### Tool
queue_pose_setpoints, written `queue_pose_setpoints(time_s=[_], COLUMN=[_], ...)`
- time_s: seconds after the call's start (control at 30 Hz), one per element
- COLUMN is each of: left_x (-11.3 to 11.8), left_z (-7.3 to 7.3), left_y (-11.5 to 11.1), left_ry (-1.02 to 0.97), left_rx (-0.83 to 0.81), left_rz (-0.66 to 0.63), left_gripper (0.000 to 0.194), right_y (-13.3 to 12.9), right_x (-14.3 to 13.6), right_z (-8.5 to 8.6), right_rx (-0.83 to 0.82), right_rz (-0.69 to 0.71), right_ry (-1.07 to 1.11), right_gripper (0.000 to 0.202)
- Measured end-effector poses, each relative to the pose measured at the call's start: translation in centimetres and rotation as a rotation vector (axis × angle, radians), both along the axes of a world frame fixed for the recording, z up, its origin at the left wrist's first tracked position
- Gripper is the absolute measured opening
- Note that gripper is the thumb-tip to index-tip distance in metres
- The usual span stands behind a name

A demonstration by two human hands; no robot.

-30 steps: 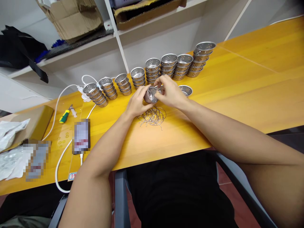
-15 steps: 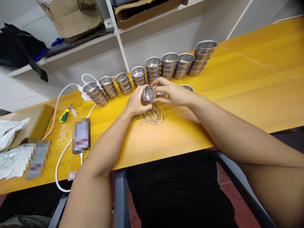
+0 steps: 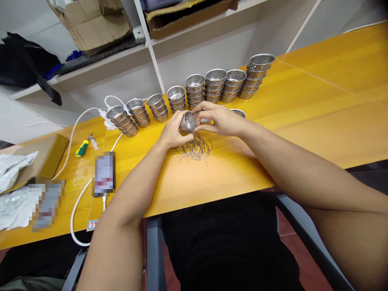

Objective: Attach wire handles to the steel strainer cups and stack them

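The left hand [image 3: 174, 131] curls around a metal cup [image 3: 188, 122], gripping it from 8 o'clock; the right hand [image 3: 216, 118] has bent fingers at its 3 o'clock rim (what they pinch, if anything, I cannot tell). From the cup, a tangle of wire rings [image 3: 195, 149] lies on the worktop [image 3: 318, 101] between 5 and 6 o'clock, and stacks of perforated cups [image 3: 195, 92] run from 9 to 2.

Arms [image 3: 144, 173] are bare, the black garment [image 3: 226, 246] perhaps a shirt.
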State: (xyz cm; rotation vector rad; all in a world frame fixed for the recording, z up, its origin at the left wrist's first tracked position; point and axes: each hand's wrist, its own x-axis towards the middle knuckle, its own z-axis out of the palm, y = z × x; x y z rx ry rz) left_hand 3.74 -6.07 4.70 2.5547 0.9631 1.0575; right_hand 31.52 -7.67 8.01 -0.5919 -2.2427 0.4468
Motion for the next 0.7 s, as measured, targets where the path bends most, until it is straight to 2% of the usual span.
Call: queue_pose_setpoints(time_s=[0.13, 0.3, 0.37, 0.43, 0.6, 0.7], left_x=[-0.2, -0.9, -1.1, -1.4, -1.8, -1.6], left_z=[-0.2, -1.1, -1.7, -2.5, -3.7, -3.4], left_y=[0.3, 1.1, 1.7, 2.4, 3.7, 3.6], left_ry=[-0.012, -0.051, -0.089, -0.156, -0.242, -0.262], left_rx=[-0.009, -0.012, 0.007, 0.033, -0.003, -0.011], left_rz=[0.057, 0.125, 0.172, 0.239, 0.303, 0.288], left_gripper=[0.074, 0.070, 0.074, 0.081, 0.093, 0.095], right_y=[-0.4, -0.9, -0.9, -0.8, -0.9, -1.2], right_x=[-0.1, -0.4, -0.1, 0.4, 0.5, -0.7], right_z=[0.1, 0.4, 0.5, 0.7, 0.2, -0.6], right_rx=[0.012, 0.027, 0.019, -0.007, -0.145, -0.189], right_rz=[-0.093, -0.381, -0.418, -0.343, 0.006, 0.071], right_ry=[0.012, 0.092, 0.103, 0.089, -0.093, -0.238], right_gripper=[0.035, 0.042, 0.046, 0.045, 0.041, 0.033])
